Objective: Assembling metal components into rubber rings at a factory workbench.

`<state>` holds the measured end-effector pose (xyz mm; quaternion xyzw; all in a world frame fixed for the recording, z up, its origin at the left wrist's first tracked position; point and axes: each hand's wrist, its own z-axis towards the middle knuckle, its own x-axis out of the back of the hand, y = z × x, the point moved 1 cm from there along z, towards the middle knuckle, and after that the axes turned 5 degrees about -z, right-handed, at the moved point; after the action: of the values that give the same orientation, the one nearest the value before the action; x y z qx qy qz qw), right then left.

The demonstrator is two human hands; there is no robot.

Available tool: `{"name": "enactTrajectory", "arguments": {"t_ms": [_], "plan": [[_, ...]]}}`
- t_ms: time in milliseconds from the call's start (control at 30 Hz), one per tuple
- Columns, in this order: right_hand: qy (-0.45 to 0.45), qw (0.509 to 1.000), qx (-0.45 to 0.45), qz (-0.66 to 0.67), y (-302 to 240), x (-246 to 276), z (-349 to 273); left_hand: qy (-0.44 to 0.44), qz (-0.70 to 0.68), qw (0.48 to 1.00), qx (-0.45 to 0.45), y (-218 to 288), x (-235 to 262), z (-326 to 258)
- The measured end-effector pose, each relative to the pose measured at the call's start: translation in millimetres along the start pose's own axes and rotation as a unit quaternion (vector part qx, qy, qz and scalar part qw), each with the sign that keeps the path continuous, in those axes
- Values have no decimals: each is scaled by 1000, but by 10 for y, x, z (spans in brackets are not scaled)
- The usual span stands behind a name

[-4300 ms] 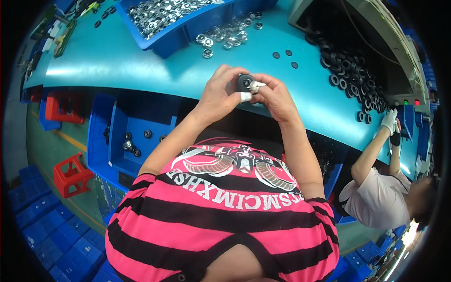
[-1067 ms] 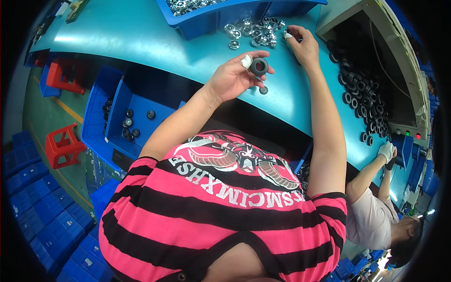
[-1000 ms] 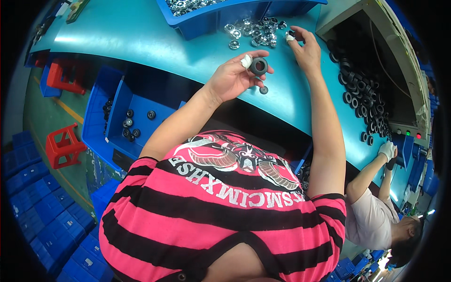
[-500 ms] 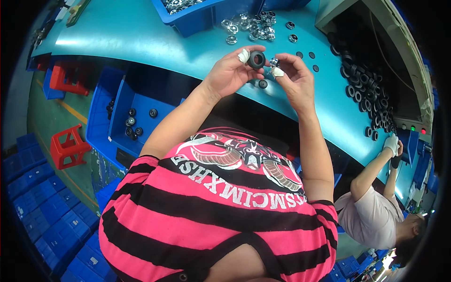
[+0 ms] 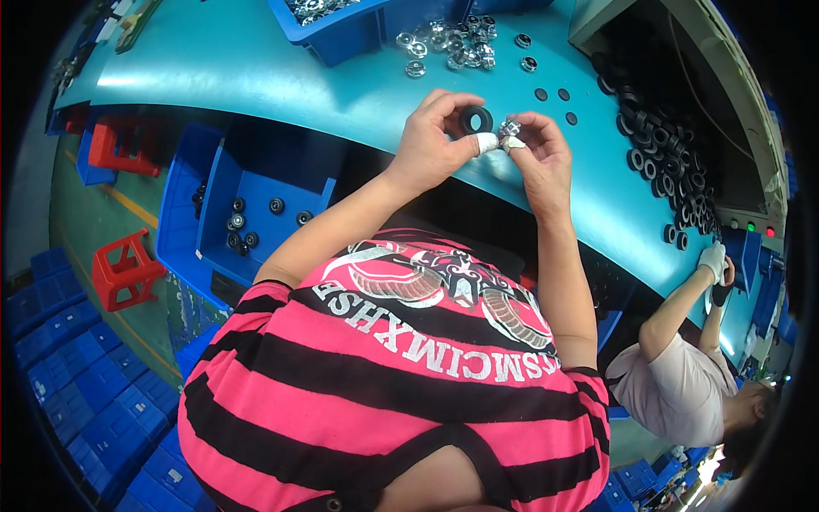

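Note:
Over the table's near edge my hands are close together. My left hand is closed on a black rubber tire ring, its hole facing up toward me. Between the thumb and fingers of my right hand is a small shiny chrome wheel hub, just right of the tire and apart from it or barely touching; I cannot tell which. White coverings wrap both thumbs. Beyond my hands lies a cluster of chrome hubs, and small black discs rest to the right.
A blue bin of shiny parts stands at the far side. Black tire rings are heaped on the right. Below the table's left side, a blue crate holds several black wheels. A co-worker's gloved hand works at far right. Red stools stand left.
My left hand has turned, bringing its thumb toward the hub. The small black wheel below my hands no longer shows, and another wheel now shows at the blue crate's right side.

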<state>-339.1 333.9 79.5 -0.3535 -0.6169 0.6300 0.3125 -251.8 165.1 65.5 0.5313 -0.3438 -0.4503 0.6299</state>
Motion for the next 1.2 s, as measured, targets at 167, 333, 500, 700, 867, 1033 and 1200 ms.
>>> {"name": "enactTrajectory", "arguments": {"t_ms": [167, 333, 500, 700, 867, 1033, 1200], "plan": [[21, 1000, -13, 11, 24, 16, -59, 18, 104, 994, -17, 88, -48, -25], [2, 999, -36, -4, 25, 25, -78, 27, 124, 992, -30, 83, -47, -40], [3, 999, -34, 32, 48, -2, -107, 37, 115, 992, -25, 120, -57, -56], [17, 999, 1, 36, 76, 9, -140, 19, 33, 999, 4, 76, -49, -54], [26, 998, 34, 42, -14, -44, -157, -79, -395, 895, 193, -14, 8, -34], [40, 994, 101, -9, -126, -160, -205, -95, -426, 877, 200, 21, -10, -62], [69, 965, 179, -179, -129, -195, -181, -104, -432, 874, 196, 16, -36, -85]]}}
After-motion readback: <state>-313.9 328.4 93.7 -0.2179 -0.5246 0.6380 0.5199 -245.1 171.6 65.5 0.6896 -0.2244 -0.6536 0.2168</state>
